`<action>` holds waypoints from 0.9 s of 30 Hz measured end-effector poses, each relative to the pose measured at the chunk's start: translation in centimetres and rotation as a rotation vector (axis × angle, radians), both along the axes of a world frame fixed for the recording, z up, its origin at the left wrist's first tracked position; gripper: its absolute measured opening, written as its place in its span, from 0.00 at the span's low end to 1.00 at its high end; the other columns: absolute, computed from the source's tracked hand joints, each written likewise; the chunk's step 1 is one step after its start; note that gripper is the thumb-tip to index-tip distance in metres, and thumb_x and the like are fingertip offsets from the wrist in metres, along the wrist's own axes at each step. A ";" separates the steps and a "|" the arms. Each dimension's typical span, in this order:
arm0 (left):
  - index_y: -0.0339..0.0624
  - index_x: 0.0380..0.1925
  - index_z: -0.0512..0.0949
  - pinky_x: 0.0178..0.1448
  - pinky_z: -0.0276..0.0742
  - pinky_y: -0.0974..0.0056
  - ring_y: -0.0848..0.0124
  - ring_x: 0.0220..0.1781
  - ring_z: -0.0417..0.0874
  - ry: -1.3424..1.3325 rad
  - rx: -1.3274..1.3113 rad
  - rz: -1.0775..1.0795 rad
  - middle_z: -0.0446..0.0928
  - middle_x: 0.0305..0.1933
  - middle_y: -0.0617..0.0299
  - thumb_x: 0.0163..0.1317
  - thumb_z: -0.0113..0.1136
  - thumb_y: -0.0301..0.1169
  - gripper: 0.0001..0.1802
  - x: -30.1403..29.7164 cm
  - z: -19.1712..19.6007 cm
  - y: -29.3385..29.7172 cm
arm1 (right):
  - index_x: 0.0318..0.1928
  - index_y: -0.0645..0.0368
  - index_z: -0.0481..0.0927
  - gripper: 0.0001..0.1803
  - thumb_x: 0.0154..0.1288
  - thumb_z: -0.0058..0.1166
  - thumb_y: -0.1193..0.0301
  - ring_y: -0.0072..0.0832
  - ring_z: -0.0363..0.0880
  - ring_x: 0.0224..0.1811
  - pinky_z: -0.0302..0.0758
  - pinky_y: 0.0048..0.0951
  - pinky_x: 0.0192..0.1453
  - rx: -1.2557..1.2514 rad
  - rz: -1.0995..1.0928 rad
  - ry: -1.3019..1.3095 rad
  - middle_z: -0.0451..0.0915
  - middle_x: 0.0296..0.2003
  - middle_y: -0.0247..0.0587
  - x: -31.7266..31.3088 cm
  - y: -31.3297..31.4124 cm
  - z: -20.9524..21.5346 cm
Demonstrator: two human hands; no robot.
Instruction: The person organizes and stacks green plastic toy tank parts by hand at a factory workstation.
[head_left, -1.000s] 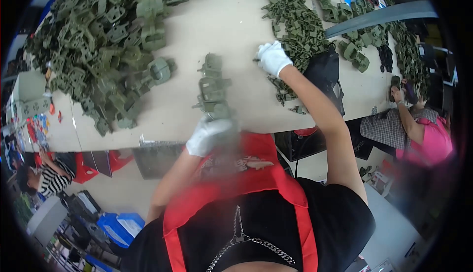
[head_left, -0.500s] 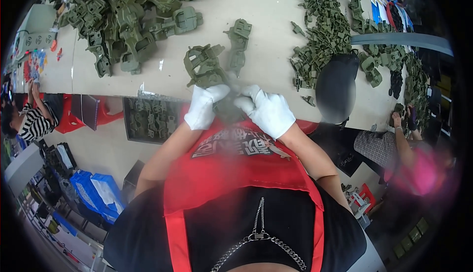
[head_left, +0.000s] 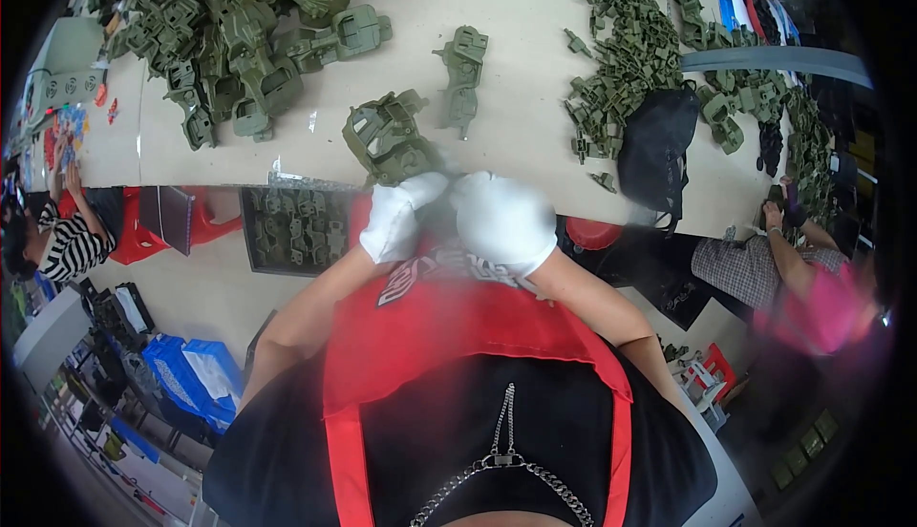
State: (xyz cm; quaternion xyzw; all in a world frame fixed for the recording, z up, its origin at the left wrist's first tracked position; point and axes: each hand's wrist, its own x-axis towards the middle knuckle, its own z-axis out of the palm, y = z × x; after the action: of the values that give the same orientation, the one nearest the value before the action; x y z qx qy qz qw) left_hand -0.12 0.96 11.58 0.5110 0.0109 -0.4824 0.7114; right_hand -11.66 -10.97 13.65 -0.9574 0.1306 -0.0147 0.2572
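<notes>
Both my hands wear white gloves and meet at the near edge of the beige table (head_left: 516, 40). My left hand (head_left: 396, 217) grips an olive-green moulded plastic part (head_left: 387, 137) that sticks up from it toward the table. My right hand (head_left: 501, 220) is closed right beside the left, touching the same part's lower end; what it pinches is hidden by the glove. Just beyond on the table stands a short stack of similar green parts (head_left: 463, 76).
A big heap of green plastic housings (head_left: 239, 21) fills the table's far left. Smaller green pieces (head_left: 626, 59) lie far right beside a black bag (head_left: 659, 150). A dark tray of parts (head_left: 296, 231) sits below the table edge. Other people sit at left (head_left: 57, 241) and right (head_left: 793, 269).
One second ago my right hand reached into the small pieces at the right. It came back to the left hand, and both now hold the green part together at the table edge.
</notes>
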 end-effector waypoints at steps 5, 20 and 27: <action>0.35 0.47 0.73 0.57 0.73 0.63 0.67 0.48 0.78 0.038 0.007 0.013 0.77 0.43 0.57 0.51 0.54 0.22 0.20 0.6 0.9 -0.8 | 0.35 0.55 0.78 0.06 0.60 0.55 0.68 0.37 0.82 0.31 0.79 0.38 0.30 -0.079 0.018 0.052 0.80 0.33 0.41 0.8 0.0 -0.1; 0.43 0.59 0.66 0.48 0.84 0.53 0.63 0.48 0.80 -0.092 -0.110 0.160 0.74 0.54 0.57 0.60 0.61 0.54 0.35 6.3 -1.9 -0.4 | 0.56 0.64 0.75 0.24 0.63 0.59 0.64 0.28 0.81 0.45 0.77 0.28 0.50 0.041 -0.508 -0.007 0.82 0.47 0.46 12.9 -11.2 -14.7; 0.43 0.62 0.63 0.52 0.76 0.64 0.72 0.51 0.75 -0.112 -0.195 0.001 0.72 0.52 0.62 0.61 0.61 0.54 0.38 7.1 -0.3 -1.2 | 0.48 0.61 0.80 0.17 0.58 0.62 0.72 0.22 0.82 0.37 0.78 0.25 0.44 0.572 -0.047 -0.259 0.84 0.43 0.39 9.2 -10.0 6.2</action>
State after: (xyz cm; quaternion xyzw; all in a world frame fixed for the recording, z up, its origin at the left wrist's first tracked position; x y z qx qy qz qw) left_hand 6.96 -0.29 11.24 0.4654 -0.0759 -0.4516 0.7574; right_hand -2.45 -20.94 19.90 -0.8332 0.1175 -0.1053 0.5300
